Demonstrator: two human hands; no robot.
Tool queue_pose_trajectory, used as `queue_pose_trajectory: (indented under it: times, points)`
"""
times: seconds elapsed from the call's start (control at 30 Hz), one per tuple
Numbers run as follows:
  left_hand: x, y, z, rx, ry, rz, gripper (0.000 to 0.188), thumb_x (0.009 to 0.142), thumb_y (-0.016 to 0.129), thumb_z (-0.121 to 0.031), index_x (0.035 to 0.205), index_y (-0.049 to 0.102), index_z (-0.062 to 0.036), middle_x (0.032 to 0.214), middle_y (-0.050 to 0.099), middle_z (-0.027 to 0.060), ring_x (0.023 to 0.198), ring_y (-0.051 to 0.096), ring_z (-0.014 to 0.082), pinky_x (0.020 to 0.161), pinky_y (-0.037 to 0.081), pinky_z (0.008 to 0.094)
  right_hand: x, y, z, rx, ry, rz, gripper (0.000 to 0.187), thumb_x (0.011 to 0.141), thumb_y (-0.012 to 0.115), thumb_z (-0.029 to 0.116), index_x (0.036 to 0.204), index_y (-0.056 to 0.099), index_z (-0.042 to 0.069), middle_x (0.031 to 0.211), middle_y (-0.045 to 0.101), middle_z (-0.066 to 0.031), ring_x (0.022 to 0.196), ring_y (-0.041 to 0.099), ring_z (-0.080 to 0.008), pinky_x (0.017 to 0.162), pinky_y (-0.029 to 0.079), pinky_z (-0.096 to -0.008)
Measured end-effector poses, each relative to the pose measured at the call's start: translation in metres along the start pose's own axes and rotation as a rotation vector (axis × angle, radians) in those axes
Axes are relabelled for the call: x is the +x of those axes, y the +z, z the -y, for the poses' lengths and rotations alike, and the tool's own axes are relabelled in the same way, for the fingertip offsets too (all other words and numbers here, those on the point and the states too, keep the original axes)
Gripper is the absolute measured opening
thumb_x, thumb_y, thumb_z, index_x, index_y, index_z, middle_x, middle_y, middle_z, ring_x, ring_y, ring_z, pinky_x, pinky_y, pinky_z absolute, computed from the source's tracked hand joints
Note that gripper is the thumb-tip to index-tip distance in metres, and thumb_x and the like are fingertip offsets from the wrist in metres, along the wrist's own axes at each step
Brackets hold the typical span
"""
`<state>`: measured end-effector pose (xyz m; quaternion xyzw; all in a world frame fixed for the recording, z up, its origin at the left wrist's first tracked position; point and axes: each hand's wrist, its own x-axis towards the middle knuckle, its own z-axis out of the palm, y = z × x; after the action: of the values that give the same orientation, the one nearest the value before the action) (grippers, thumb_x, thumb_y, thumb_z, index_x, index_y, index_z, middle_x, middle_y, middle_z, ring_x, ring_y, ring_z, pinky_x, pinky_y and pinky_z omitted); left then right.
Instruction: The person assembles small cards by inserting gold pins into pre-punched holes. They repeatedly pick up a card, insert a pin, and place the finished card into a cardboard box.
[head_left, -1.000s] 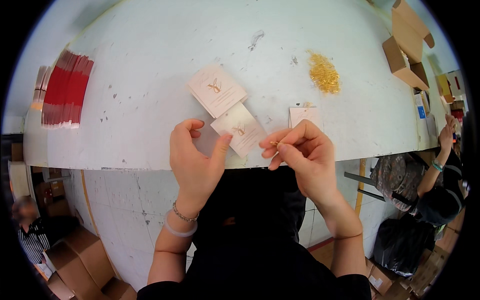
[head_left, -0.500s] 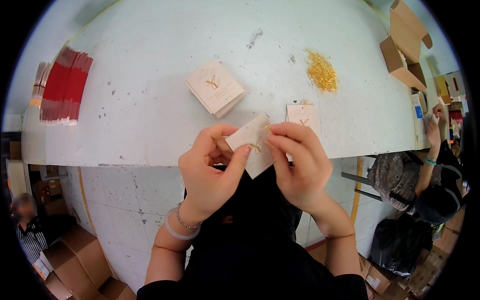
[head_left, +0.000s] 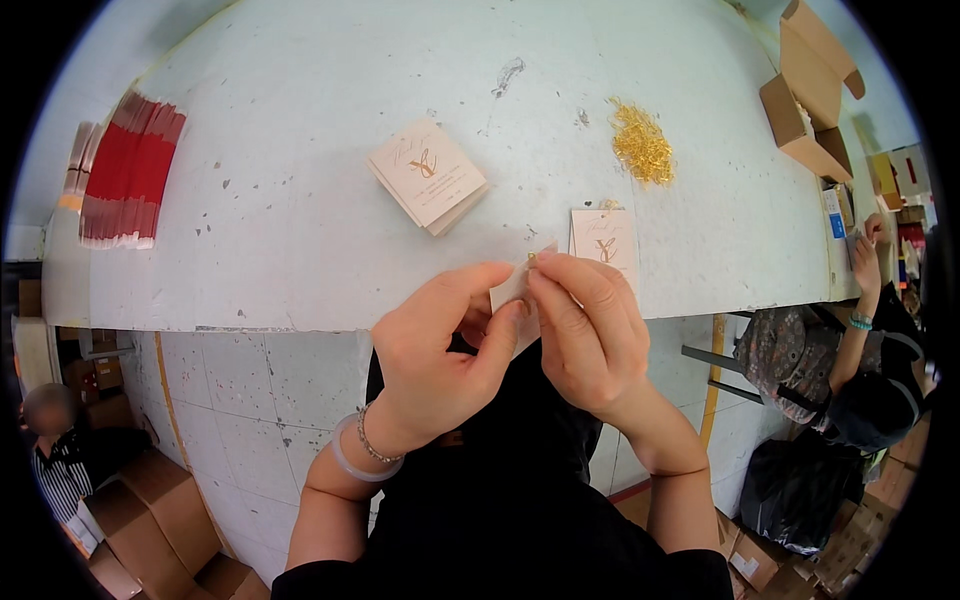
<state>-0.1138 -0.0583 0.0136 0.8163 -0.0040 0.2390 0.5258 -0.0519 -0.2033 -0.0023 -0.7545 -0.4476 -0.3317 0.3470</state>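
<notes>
Your left hand (head_left: 435, 340) gripped a square cream paper card (head_left: 508, 287) between thumb and fingers, nearer to you and to the right of the slightly fanned stack of square cream cards (head_left: 428, 175). Your right hand (head_left: 597, 335) was closed in a pinch on a small, shiny gold metal piece (head_left: 532, 258) at that card's upper edge. The left grip probably steadied the card, leaving the right fingertips free for fine work; whether the metal passed through it could not be told.

Right of the stack and nearer to you lay a smaller set of cream cards with gold metal at its top (head_left: 603, 240). A loose heap of thin gold metal pieces (head_left: 642, 142) lay to the stack's right and farther away, perhaps for easy reach. The stack's top card carried a looped gold-brown emblem, a pale script line and smaller printed lines.
</notes>
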Motion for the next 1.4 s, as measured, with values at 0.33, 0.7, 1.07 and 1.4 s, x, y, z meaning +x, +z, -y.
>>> queue_pose_trajectory:
  times: [0.33, 0.7, 1.07, 1.4]
  points:
    - [0.004, -0.01, -0.017, 0.094, 0.085, 0.293, 0.026, 0.072, 0.066, 0.007, 0.096, 0.067, -0.0033, 0.066, 0.057, 0.0057, 0.051, 0.054, 0.0191, 0.047, 0.043, 0.028, 0.003, -0.038, 0.007, 0.435, 0.539, 0.248, 0.023, 0.078, 0.065, -0.011, 0.101, 0.066, -0.004, 0.1, 0.064, -0.0161, 0.074, 0.065, -0.0223, 0.064, 0.054, -0.0289]
    - [0.005, 0.003, -0.025, 0.148, 0.403, 0.532, 0.019, 0.069, 0.066, -0.001, 0.088, 0.07, -0.0061, 0.08, 0.062, 0.0007, 0.066, 0.06, 0.0156, 0.056, 0.049, 0.0258, -0.007, -0.071, -0.012, 1.05, 1.073, 0.643, 0.017, 0.082, 0.06, -0.016, 0.095, 0.066, -0.006, 0.102, 0.057, -0.0095, 0.076, 0.066, -0.0141, 0.066, 0.057, -0.0235]
    - [0.023, 0.003, -0.038, 0.117, 0.416, 0.561, 0.027, 0.065, 0.066, 0.007, 0.088, 0.073, -0.0068, 0.077, 0.066, 0.0035, 0.063, 0.062, 0.018, 0.052, 0.049, 0.0269, 0.005, -0.075, -0.034, 1.438, 1.358, 0.73, 0.006, 0.085, 0.066, -0.005, 0.089, 0.062, -0.003, 0.081, 0.067, -0.009, 0.071, 0.068, -0.0144, 0.065, 0.058, -0.0247]
    - [0.023, 0.001, -0.032, -0.011, -0.09, 0.683, 0.028, 0.073, 0.064, 0.008, 0.096, 0.071, -0.0052, 0.077, 0.066, 0.0071, 0.06, 0.062, 0.0164, 0.054, 0.048, 0.0245, -0.014, -0.069, -0.034, 1.589, 1.563, 0.575, 0.009, 0.084, 0.068, -0.004, 0.091, 0.062, -0.003, 0.083, 0.068, -0.0107, 0.074, 0.07, -0.0167, 0.064, 0.06, -0.0267]
